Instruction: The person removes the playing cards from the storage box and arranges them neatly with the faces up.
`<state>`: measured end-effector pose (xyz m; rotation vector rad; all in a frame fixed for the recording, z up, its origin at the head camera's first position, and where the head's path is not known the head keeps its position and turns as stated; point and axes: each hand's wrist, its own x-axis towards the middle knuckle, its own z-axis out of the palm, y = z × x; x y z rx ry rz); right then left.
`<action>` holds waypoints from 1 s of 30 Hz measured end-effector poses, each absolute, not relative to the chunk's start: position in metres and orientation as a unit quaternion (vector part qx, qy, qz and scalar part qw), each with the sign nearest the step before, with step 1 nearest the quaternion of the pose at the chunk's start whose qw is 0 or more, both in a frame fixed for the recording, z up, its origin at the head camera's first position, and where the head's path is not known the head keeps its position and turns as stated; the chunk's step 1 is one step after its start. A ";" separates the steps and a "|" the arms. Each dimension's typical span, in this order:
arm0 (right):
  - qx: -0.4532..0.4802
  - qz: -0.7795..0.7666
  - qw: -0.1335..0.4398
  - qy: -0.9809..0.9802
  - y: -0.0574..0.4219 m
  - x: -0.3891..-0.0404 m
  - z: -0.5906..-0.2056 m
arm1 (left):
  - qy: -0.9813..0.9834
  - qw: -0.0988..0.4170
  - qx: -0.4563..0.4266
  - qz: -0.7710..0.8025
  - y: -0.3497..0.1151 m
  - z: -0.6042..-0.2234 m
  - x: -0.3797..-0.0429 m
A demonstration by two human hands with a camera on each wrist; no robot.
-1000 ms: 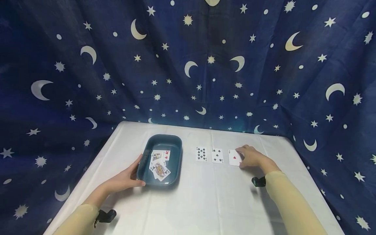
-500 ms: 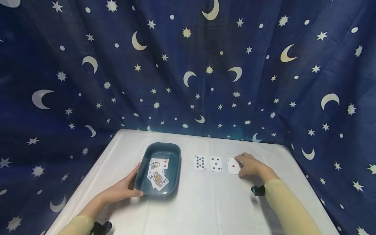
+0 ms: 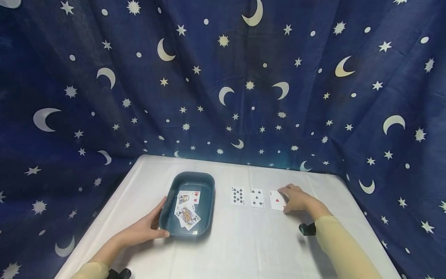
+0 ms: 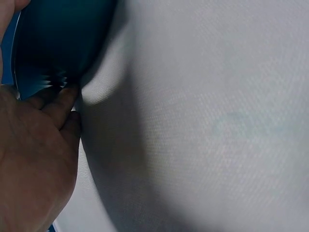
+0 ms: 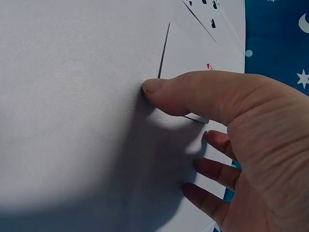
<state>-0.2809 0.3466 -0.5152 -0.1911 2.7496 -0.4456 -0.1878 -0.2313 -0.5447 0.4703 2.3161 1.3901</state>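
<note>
A dark blue curtain with moons and stars hangs behind the white table. On the table's left side sits a blue tray, deep, with round corners. The left hand touches the tray's near left corner, thumb and fingers spread wide. Only the head view shows the pile of cards in the tray, with picture cards and red hearts. The right hand pinches the heart card flat on the table, at its near and far edges; only the right wrist view shows the other three fingers, loosely bent. Beside it lie two white cards with black spades, face up.
</note>
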 end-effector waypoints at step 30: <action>-0.074 -0.165 0.182 0.967 0.345 -0.277 -0.510 | 0.840 0.187 0.152 0.485 -0.230 -0.544 -0.186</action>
